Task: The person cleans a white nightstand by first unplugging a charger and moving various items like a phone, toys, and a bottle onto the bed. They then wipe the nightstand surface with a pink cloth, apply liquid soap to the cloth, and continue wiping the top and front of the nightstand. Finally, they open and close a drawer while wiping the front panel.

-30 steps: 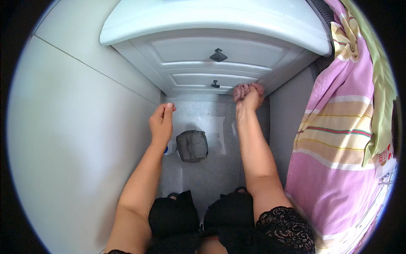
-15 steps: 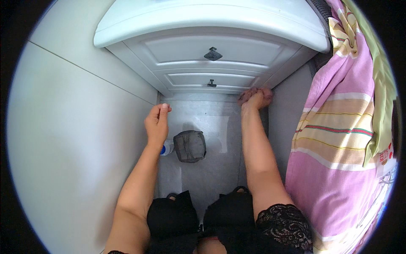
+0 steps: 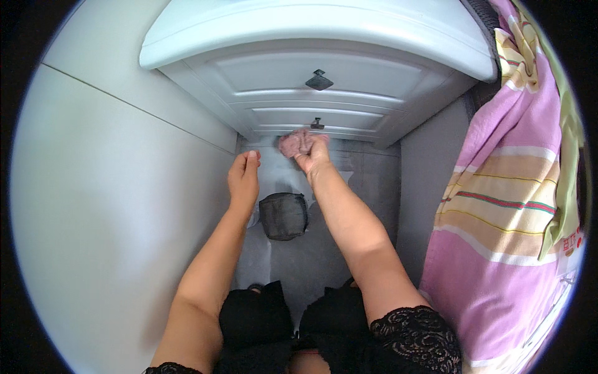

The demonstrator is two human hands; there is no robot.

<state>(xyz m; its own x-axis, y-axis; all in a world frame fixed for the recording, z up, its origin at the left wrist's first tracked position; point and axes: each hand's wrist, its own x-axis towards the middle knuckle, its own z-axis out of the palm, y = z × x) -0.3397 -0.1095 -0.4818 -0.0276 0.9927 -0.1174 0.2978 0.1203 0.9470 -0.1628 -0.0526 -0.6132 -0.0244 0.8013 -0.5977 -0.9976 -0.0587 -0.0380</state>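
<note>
My right hand [image 3: 316, 157] grips a crumpled pink cloth [image 3: 295, 143] at the foot of the white drawer cabinet [image 3: 293, 70], just under the handle of its lower drawer. The cloth bunches out to the left of the fingers and looks pressed low, near where cabinet and floor meet. To the left, my left hand [image 3: 244, 176] hovers near the wall with its fingers curled in and the thumb on top; nothing shows in it. Between my forearms a dark grey boxy fabric bag [image 3: 283, 216] stands on the grey floor [image 3: 252, 265].
A plain white wall panel [image 3: 112, 187] runs along my left side. On the right hangs a pink and beige striped cloth [image 3: 492, 206], beside a light green fabric [image 3: 564, 206]. The cabinet's rounded top [image 3: 311, 23] juts out over the drawers.
My right hand has slid the pink cloth leftward along the cabinet's base, from its right corner to below the handle. My left hand has shifted slightly right, now covering the bottle's blue cap.
</note>
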